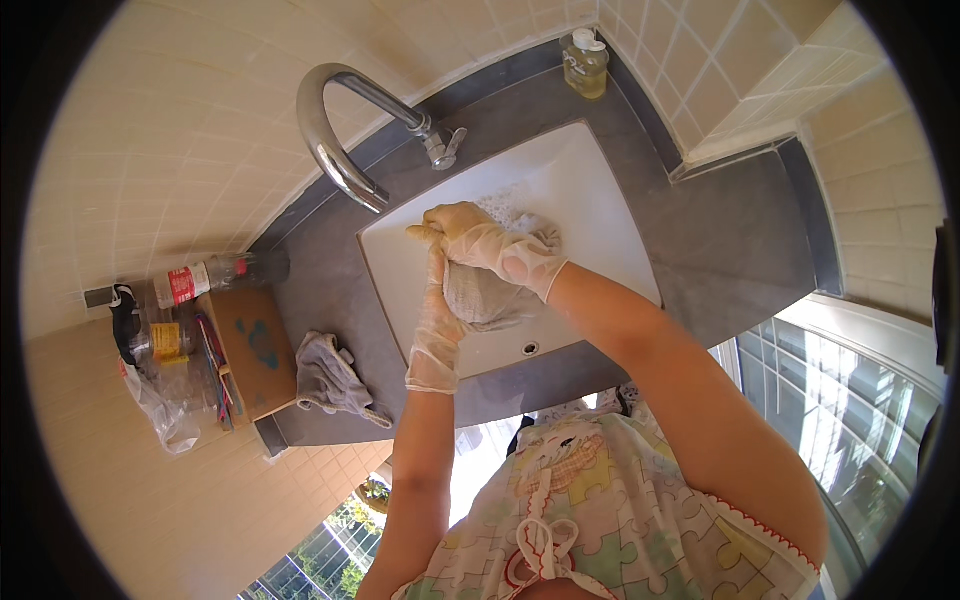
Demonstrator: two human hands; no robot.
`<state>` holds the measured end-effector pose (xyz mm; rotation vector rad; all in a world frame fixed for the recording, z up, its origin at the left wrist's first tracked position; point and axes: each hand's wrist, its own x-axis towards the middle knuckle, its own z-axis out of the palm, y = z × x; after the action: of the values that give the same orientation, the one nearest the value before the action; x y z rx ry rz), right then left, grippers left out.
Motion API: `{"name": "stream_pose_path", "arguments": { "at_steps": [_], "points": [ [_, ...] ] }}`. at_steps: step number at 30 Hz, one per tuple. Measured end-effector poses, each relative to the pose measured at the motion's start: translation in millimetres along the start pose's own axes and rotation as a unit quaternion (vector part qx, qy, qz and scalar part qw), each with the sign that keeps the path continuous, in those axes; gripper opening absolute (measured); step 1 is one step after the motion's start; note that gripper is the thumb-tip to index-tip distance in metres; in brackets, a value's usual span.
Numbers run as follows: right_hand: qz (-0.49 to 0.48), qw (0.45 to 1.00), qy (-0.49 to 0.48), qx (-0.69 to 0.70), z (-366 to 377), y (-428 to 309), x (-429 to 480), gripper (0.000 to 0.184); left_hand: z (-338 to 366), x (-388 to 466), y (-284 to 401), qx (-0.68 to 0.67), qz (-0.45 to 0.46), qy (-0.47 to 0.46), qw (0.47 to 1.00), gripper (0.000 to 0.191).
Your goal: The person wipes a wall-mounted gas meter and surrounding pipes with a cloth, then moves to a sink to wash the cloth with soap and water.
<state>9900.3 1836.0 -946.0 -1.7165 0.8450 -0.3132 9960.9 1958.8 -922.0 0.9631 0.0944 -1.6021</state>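
Over the white sink basin (611,232), my two hands are pressed together in thin translucent gloves. My right hand (461,229) is closed over the top of a wet grey cloth (487,296). My left hand (436,289) grips the same cloth from the left side, its fingers partly hidden behind the right hand. The cloth hangs in a rounded bulge below them. More grey fabric (541,229) lies beyond my right wrist among white suds (504,201); whether it is the same cloth I cannot tell.
A curved chrome faucet (330,142) arches at the basin's back left. On the grey counter (735,225) stand a bottle of yellowish liquid (586,67), a cardboard box (251,352) and plastic bottles (184,285). A second grey cloth (334,375) lies left of the basin.
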Motion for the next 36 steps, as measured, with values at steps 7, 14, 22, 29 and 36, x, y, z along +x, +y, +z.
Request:
{"name": "stream_pose_path", "arguments": {
  "at_steps": [7,14,22,29,36],
  "points": [
    [-0.049,0.912,-0.312,0.262,-75.4,-2.5,-43.4,0.059,34.3,-59.9,66.0,0.041,0.04,-0.009,0.998,0.043],
    [0.073,0.968,-0.24,-0.03,-42.1,98.6,-53.1,0.048,105.5,-118.1,87.2,0.158,0.211,-0.023,0.964,0.031],
    [0.189,0.948,-0.202,0.158,-77.8,129.3,-79.4,0.044,110.9,-171.9,114.4,0.188,0.275,0.028,0.943,0.043],
    [0.036,0.803,-0.065,0.591,-105.3,101.8,-74.0,0.037,-2.8,-92.9,61.8,0.345,0.134,0.178,0.912,0.052],
    [0.045,0.942,0.068,0.326,13.3,57.7,-70.2,0.042,-37.8,27.0,-57.8,0.062,-0.073,0.042,0.995,0.085]
  ]
}}
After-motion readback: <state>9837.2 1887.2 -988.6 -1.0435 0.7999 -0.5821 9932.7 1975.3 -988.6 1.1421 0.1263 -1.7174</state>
